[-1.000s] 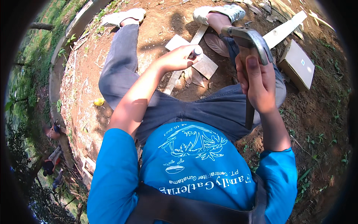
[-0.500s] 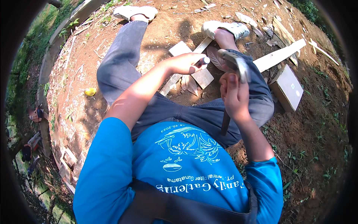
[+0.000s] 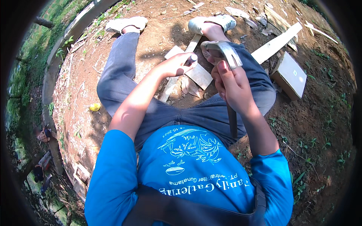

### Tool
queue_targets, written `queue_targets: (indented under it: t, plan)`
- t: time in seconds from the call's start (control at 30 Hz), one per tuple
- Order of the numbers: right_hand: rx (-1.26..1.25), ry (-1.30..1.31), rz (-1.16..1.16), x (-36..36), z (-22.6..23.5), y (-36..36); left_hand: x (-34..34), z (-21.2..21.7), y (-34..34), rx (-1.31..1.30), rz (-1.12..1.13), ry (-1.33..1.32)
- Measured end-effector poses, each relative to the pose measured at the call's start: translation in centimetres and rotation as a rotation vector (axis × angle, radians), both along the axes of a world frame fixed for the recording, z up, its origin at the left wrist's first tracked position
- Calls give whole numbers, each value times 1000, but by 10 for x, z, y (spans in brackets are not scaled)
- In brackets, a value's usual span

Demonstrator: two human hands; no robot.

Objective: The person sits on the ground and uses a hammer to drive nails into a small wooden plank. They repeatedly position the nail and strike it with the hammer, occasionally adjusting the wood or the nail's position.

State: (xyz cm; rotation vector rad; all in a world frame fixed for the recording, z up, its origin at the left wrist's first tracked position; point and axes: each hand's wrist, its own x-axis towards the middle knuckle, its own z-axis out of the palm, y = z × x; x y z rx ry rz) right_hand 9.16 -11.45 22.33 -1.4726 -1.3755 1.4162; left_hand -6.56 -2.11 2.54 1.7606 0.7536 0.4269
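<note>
I sit on bare soil with my legs stretched out, in grey trousers and a blue shirt. My right hand (image 3: 233, 84) grips a claw hammer (image 3: 224, 51) close under its metal head; the dark handle runs down past my wrist. My left hand (image 3: 176, 66) pinches a small pale cylindrical object (image 3: 192, 58) just left of the hammer head. Between my legs lie short flat wood pieces (image 3: 198, 75) on the soil.
A long pale plank (image 3: 277, 43) and a flat rectangular board (image 3: 291, 74) lie to my right. Wood scraps (image 3: 271, 17) are scattered beyond my shoes. A concrete curb (image 3: 60, 56) with grass borders the left side. A yellow fruit (image 3: 94, 107) rests by my left leg.
The right hand with the hammer has come down and toward the left hand. The left hand has kept its pinch in nearly the same place.
</note>
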Motion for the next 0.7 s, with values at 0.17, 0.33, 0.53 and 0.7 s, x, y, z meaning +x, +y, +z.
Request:
queue_targets:
  t: [0.17,0.33,0.53,0.7]
  plan:
    - [172,-129,-19,2,-26,-2,6,-2,0,-54,40,-83]
    - [74,176,14,5,12,-3,-3,-3,-4,-5,47,-87]
    - [144,-419,126,5,-60,10,2,2,9,145,-10,-161]
    - [289,392,-104,-15,15,-15,-2,-20,-4,59,80,-90]
